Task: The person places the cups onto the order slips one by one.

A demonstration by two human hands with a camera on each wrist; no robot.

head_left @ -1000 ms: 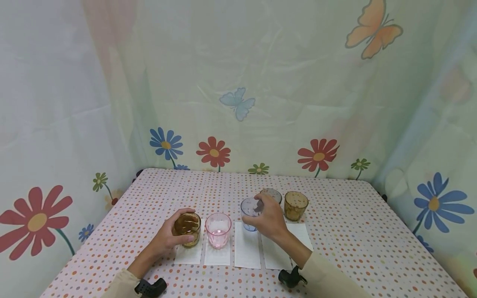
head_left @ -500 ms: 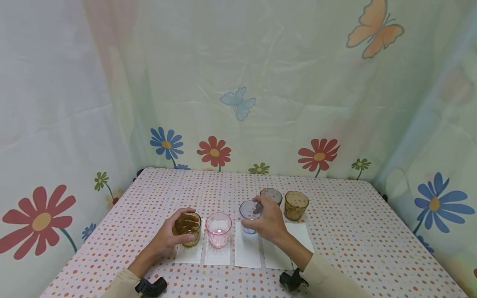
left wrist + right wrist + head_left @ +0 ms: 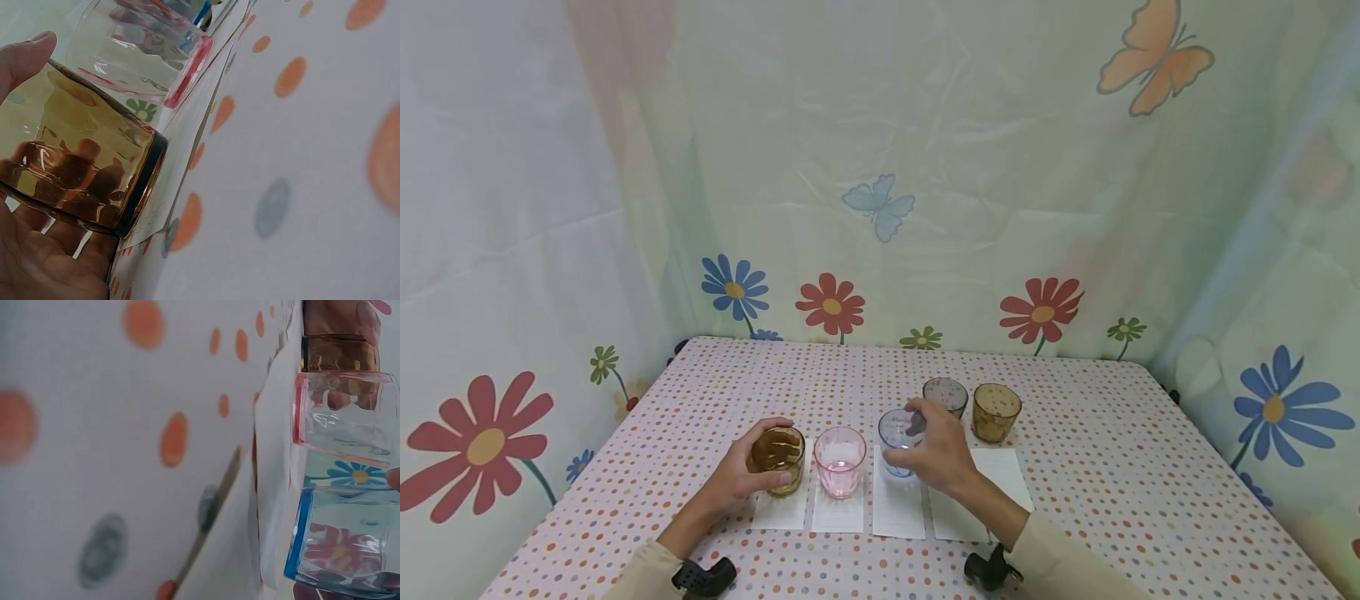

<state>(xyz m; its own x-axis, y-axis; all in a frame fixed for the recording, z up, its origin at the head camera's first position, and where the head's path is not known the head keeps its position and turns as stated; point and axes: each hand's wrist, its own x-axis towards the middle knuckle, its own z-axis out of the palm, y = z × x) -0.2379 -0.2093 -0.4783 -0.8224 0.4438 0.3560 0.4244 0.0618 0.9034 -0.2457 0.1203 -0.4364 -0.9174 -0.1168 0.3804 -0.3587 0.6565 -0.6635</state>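
One amber glass inside curled left hand, blue glass inside curled right hand

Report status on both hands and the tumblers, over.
Left hand grips round amber glass tumbler. Right hand holds round blue glass tumbler at far end of white paper sheet. Round pink glass tumbler stands between them.
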